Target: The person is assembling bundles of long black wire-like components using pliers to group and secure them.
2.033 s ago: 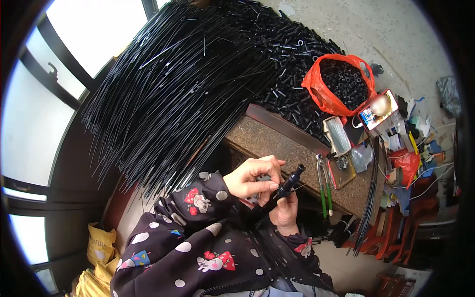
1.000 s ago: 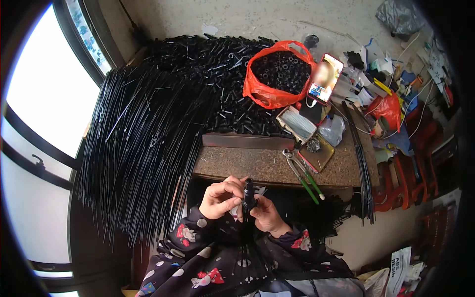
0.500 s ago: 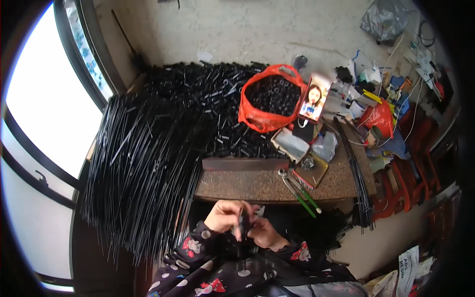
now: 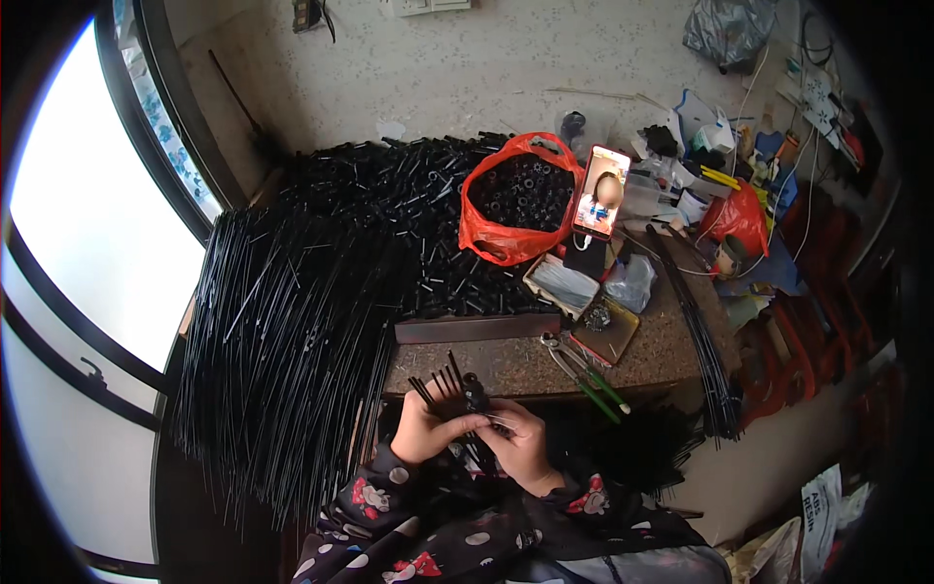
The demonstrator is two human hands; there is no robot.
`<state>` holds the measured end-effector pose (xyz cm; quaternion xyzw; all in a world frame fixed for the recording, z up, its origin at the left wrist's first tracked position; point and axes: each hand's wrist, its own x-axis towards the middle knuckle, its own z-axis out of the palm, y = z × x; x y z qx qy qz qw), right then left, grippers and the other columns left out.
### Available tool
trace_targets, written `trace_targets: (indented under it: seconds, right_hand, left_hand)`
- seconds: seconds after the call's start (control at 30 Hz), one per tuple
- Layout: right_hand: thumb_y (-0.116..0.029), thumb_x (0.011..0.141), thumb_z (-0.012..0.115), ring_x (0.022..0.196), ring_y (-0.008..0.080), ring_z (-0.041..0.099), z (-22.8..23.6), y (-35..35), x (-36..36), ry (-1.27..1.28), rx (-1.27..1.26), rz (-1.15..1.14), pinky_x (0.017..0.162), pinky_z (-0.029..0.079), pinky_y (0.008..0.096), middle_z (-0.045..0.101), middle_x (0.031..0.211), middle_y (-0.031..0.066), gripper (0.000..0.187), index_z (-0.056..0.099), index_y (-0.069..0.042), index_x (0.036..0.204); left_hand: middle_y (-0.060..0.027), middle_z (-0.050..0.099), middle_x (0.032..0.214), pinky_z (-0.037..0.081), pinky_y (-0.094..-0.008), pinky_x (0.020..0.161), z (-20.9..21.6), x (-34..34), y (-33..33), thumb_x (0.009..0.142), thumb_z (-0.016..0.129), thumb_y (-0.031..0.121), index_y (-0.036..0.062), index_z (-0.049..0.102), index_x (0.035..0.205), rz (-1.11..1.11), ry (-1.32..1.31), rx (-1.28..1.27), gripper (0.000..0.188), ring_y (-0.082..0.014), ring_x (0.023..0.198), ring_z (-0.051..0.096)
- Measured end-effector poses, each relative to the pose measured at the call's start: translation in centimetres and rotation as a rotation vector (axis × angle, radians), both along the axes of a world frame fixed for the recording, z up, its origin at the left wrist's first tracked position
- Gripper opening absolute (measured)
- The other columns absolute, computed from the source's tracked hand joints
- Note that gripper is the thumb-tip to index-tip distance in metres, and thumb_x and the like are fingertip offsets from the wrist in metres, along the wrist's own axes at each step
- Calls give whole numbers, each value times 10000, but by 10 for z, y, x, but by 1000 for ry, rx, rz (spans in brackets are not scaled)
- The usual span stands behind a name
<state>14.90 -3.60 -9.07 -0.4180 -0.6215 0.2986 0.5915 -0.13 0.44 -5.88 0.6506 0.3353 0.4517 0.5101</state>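
Note:
In front of the table edge, my left hand [image 4: 418, 433] is closed around several thin black rods [image 4: 440, 383] that fan out above its fingers. A small black hub-like piece [image 4: 474, 389] sits at their right side, between both hands. My right hand [image 4: 523, 453] meets the left thumb with its fingertips just below that piece, pinching a fine pale wire or pin [image 4: 501, 419]. Rod ends show beneath the hands as well. How the rods join the piece is hidden by the fingers.
A large bundle of long black rods [image 4: 282, 360] hangs over the table's left side. Behind lie a heap of black tubes [image 4: 389, 185], a red bag [image 4: 506, 243] of black rings and a phone [image 4: 600, 190]. Green-handled pincers [image 4: 589, 382] lie at the front edge.
Both hands have turned the black piece, and rods now fan out above the left hand. The fine pale wire has come into view at the fingertips. The whole view has shifted slightly.

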Motion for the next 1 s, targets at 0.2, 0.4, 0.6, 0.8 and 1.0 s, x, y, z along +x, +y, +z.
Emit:
trace_targets:
  seconds: [0.2, 0.4, 0.6, 0.8, 1.0]
  right_hand:
    - [-38, 739, 705, 773, 100, 594, -8, 7, 16, 358, -400, 512, 643, 469, 228, 639, 835, 49, 205, 627, 19, 919]
    - [-5, 648, 772, 671, 44, 516, -18, 14, 21, 390, -559, 717, 624, 444, 202, 577, 741, -22, 245, 556, -36, 761]
    - [-22, 653, 771, 693, 49, 523, -14, 25, 10, 336, -449, 289, 616, 430, 202, 571, 721, -19, 272, 538, -40, 792]
    - [-73, 662, 766, 601, 106, 520, -4, 16, 4, 18, -113, -64, 548, 412, 220, 556, 714, 50, 234, 570, 3, 766]
    - [13, 695, 704, 625, 135, 524, 0, 7, -6, -52, 19, -119, 556, 416, 233, 561, 750, 55, 152, 608, 0, 811]
  left_hand:
    - [-18, 581, 782, 428, -251, 676, 1, -15, 3, 674, 760, 47, 6, 590, 846, -203, -42, 28, 245, -113, 740, 540]
    - [-104, 600, 836, 425, -309, 699, 1, -19, 24, 657, 771, 133, -27, 608, 842, -734, -126, 120, 293, -209, 760, 554]
    - [-68, 571, 1008, 428, -312, 855, -6, -6, 3, 658, 789, 131, 8, 458, 1162, -229, 122, 172, 615, -181, 961, 548]
    - [-151, 570, 874, 466, -351, 722, -35, 4, -2, 726, 648, 39, 15, 343, 1206, -21, 253, 118, 570, -313, 818, 586]
    - [-135, 521, 917, 442, -337, 737, -46, 0, 2, 749, 617, 23, 12, 381, 1141, -126, 200, 104, 458, -246, 812, 544]
